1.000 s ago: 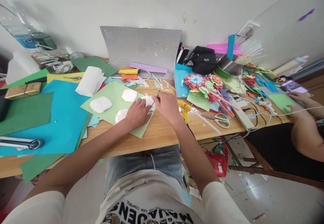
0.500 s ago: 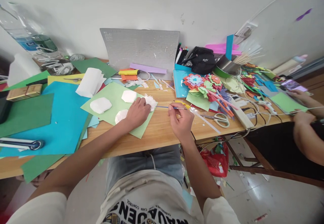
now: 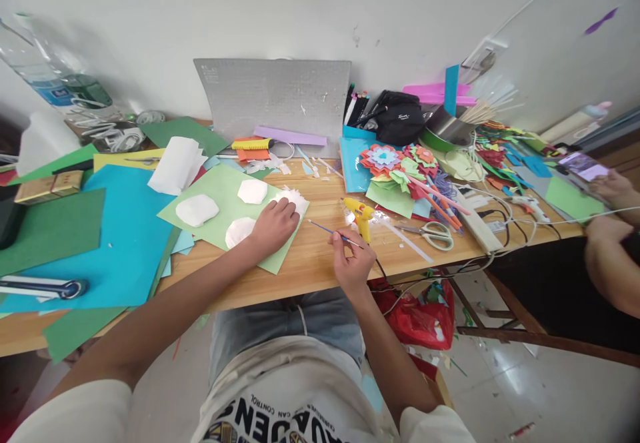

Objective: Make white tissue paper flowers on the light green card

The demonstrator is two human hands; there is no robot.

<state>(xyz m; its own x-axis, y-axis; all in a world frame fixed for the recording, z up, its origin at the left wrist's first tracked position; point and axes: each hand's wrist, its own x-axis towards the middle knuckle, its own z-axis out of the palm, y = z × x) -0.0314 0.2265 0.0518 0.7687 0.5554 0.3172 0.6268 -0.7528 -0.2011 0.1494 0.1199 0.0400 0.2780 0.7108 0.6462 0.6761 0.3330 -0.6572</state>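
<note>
My left hand (image 3: 274, 227) presses down on a fringed white paper piece (image 3: 295, 197) with its fingers curled together; the palm hides part of it. Under it lies a light green sheet (image 3: 210, 193) carrying several white paper pieces, among them an octagon-like one (image 3: 253, 191) and a rounded one (image 3: 197, 211). To the right, my right hand (image 3: 353, 263) pinches a thin blue paintbrush (image 3: 324, 229), its tip pointing left toward the fringed paper but apart from it. A yellow glue gun (image 3: 361, 213) lies just beyond my right hand, beside scissors (image 3: 436, 235).
A grey cutting mat (image 3: 280, 96) leans against the wall. Paper flowers (image 3: 387, 159) and a power strip (image 3: 477, 223) lie at right, with cables around. Blue paper (image 3: 130, 229) and a stapler (image 3: 45, 287) are at left. Another person's hand (image 3: 615, 186) holds a phone (image 3: 583, 166).
My right hand has moved slightly down and drawn the brush tip back from the fringed paper, uncovering more of the glue gun. My left hand stays on the paper.
</note>
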